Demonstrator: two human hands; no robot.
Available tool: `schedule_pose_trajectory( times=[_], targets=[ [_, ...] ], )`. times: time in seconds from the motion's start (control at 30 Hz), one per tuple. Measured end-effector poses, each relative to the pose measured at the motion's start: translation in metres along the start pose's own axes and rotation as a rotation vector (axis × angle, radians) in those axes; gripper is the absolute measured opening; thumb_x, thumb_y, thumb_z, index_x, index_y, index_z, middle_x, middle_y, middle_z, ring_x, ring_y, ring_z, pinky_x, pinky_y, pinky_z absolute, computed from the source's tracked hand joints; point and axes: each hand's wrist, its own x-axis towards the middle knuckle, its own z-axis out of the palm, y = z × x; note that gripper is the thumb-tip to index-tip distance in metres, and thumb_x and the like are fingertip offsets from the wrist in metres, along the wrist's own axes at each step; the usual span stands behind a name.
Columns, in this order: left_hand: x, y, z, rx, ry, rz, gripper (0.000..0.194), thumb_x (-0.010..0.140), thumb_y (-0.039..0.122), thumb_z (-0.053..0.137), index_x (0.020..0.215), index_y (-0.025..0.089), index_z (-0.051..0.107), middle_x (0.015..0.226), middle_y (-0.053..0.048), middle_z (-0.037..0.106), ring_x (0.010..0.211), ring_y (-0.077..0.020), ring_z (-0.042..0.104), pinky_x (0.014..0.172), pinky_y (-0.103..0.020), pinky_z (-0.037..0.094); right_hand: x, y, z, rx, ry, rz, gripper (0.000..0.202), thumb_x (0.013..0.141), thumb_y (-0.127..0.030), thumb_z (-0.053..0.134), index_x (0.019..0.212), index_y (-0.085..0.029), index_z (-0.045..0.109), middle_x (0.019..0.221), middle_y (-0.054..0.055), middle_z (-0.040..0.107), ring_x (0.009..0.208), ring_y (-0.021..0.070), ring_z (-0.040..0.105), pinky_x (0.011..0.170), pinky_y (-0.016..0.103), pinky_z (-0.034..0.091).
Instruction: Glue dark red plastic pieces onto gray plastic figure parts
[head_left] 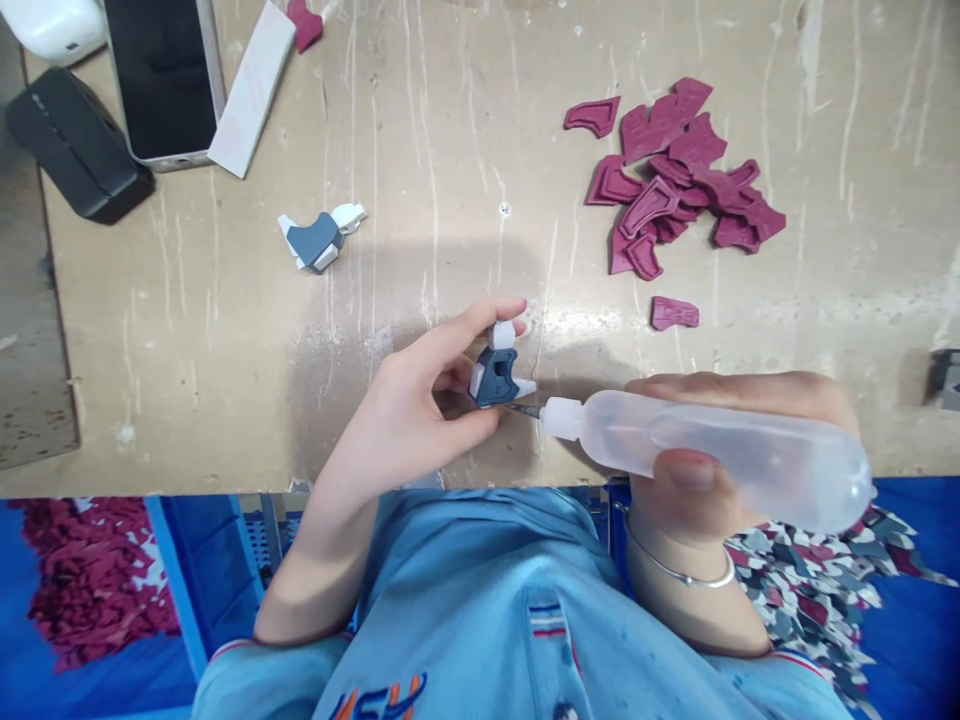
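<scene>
Pinched between the thumb and fingers of my left hand is a small dark-blue and white plastic part, held just above the table near its front edge. My right hand is wrapped round a translucent squeeze bottle lying nearly level. The bottle's thin dark tip points left and meets, or nearly meets, the lower edge of the part; I cannot tell which. A similar blue and white part lies on the table to the upper left. Maroon plastic pieces are heaped at the upper right.
On the table, a phone, a black case, a white case and a white strip sit at the upper left. Below the edge stand blue bins with maroon pieces at left and mixed pieces at right.
</scene>
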Motion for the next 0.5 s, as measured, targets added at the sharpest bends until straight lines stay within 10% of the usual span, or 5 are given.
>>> schedule_pose_trajectory(
  times=[0.5],
  targets=[
    [-0.0027, -0.0014, 0.0015, -0.003, 0.017, -0.005, 0.066, 0.082, 0.006, 0.079, 0.143, 0.031, 0.074, 0.134, 0.000, 0.081, 0.082, -0.0128, 0.074, 0.082, -0.027, 0.066, -0.0002, 0.0014, -0.0075, -0.195, 0.100, 0.039, 0.038, 0.094, -0.065, 0.074, 0.085, -0.028, 0.074, 0.073, 0.001, 0.069, 0.059, 0.0231, 0.063, 0.049, 0.037, 0.043]
  ],
)
